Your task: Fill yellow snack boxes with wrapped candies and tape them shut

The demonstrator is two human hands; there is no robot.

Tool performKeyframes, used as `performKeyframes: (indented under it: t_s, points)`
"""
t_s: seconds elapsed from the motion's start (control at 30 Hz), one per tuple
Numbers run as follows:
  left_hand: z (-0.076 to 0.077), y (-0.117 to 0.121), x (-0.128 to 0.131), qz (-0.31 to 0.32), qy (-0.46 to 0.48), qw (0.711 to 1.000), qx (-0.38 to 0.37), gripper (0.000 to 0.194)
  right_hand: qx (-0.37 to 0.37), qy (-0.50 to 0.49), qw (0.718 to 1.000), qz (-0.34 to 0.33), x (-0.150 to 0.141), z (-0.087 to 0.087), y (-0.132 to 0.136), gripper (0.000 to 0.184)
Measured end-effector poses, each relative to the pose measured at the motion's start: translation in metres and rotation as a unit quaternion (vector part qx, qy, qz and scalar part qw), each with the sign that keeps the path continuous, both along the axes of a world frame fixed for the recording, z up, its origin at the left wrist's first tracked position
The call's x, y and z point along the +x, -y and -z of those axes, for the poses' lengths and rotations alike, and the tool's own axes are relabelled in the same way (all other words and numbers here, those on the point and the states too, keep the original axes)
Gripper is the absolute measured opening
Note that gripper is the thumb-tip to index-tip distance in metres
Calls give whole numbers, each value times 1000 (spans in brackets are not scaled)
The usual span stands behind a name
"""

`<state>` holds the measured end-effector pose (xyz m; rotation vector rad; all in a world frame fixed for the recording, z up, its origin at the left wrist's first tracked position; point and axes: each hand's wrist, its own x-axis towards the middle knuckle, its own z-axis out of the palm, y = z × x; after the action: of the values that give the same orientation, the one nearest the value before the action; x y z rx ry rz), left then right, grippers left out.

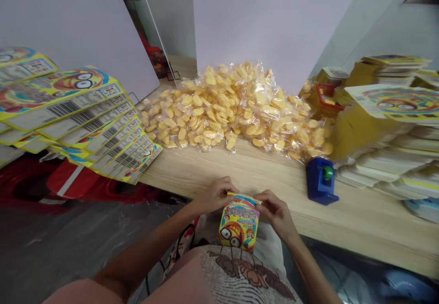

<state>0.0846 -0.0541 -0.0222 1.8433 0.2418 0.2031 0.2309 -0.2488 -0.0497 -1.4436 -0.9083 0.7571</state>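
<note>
A small yellow printed cardboard box (239, 221) with a cartoon face sits upright against my lap, at the table's front edge. My left hand (216, 195) pinches its upper left corner. At the upper right corner, the fingers of my right hand (275, 212) are closed on the same box, near its top flap. The inside of the box is hidden from this angle. Beyond my hands, a large heap of clear plastic packets (233, 107) holding pale yellow oval pieces lies on the wooden table (206, 169).
Printed boxes (85, 112) are stacked at the left, overhanging the table edge. Flat cartons (394, 144) are piled at the right, by a red basket (327, 100). A blue tape dispenser (320, 181) stands on the table. Red stools (75, 180) are below left.
</note>
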Motion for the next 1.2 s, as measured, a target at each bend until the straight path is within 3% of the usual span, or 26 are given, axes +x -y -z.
performKeyframes:
  t_s: [0.07,0.13,0.3,0.43,0.6,0.73,0.93,1.0,1.03,1.1,1.2]
  points:
    - [-4,-1,-1,7,-4,999,48,16,-3,10,1000,-5,1,-4,0,15]
    - [-4,-1,-1,-7,-8,999,49,17,-8,9,1000,4,0,-8,-1,17]
    - [-1,-9,2,-24,-37,996,-76,21,-78,12,996,39,-3,-21,-13,21]
    - [-7,-19,8,-17,-62,986,-155,22,-92,21,994,61,-1,-28,-23,22]
    - [-10,-19,4,13,-34,996,-87,23,-52,30,997,40,-3,-28,-17,20]
    - [-1,-7,-5,25,13,997,-77,20,-29,33,998,39,-11,-20,-7,13]
    - [13,23,-4,-51,-14,965,-255,30,-7,7,992,124,-33,-6,-3,15]
    - [13,27,0,-91,-42,949,-298,33,2,-13,991,135,-25,-1,4,28]
    - [12,26,4,-109,-51,943,-312,34,5,-9,987,163,-13,0,10,37]
    - [9,20,14,-116,-63,934,-333,36,6,41,957,287,21,1,28,39]
    - [0,10,32,-88,-65,930,-351,39,-11,146,846,512,84,-2,65,26]
